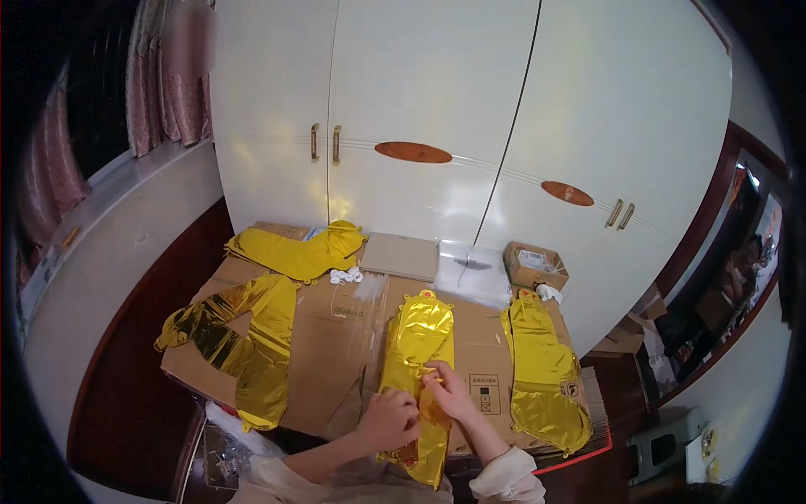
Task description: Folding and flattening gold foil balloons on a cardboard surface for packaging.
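Observation:
A flat gold foil balloon (422, 323) lies lengthwise in front of me on the cardboard, and its near end hangs past the front edge. My left hand (391, 420) is closed on its left side, with the fingers curled and their tips partly hidden. Just to the right and a little farther up, my right hand (449, 393) pinches at the foil with bent fingers. More flat gold foil balloons lie around: an angular one (267, 353) at the left, a curved one (315, 256) at the far left, and a stack-like one (537, 378) at the right.
Cardboard (332, 370) covers the work surface. Along its back are small white rolls (345, 275), a grey-brown flat box (400, 255), a clear plastic packet (472, 273) and a small open carton (536, 264). White cabinet doors (420, 92) rise behind. A grey case (667, 445) stands on the floor at right.

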`<state>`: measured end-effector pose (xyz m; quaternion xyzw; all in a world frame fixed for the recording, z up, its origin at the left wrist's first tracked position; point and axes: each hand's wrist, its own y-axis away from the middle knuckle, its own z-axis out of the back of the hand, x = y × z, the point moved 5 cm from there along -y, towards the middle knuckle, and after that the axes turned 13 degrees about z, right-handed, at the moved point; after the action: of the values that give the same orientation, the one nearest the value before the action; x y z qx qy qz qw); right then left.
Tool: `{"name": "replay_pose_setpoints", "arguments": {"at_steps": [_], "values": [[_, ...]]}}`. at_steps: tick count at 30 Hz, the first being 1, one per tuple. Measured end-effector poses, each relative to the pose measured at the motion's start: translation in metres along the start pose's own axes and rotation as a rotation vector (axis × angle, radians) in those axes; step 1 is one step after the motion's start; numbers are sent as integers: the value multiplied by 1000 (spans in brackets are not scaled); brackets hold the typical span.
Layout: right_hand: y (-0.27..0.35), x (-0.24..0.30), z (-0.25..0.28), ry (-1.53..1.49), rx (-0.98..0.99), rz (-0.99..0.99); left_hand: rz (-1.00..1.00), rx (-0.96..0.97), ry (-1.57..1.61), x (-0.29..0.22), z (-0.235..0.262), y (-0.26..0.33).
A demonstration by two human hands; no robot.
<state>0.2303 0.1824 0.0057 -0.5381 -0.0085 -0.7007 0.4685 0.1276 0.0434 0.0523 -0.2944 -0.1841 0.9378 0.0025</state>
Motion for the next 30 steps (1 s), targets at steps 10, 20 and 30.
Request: {"name": "replay_pose_setpoints", "arguments": {"at_steps": [10, 20, 30], "values": [[-5, -13, -12, -61, 91, -54, 117, 96, 182, 26, 9, -26], [-25, 22, -35, -39, 175, 60, -169, 316, 44, 86, 57, -69], [-48, 2, -37, 465, 321, 484, -102, 326, 119, 123, 42, -63]]}}
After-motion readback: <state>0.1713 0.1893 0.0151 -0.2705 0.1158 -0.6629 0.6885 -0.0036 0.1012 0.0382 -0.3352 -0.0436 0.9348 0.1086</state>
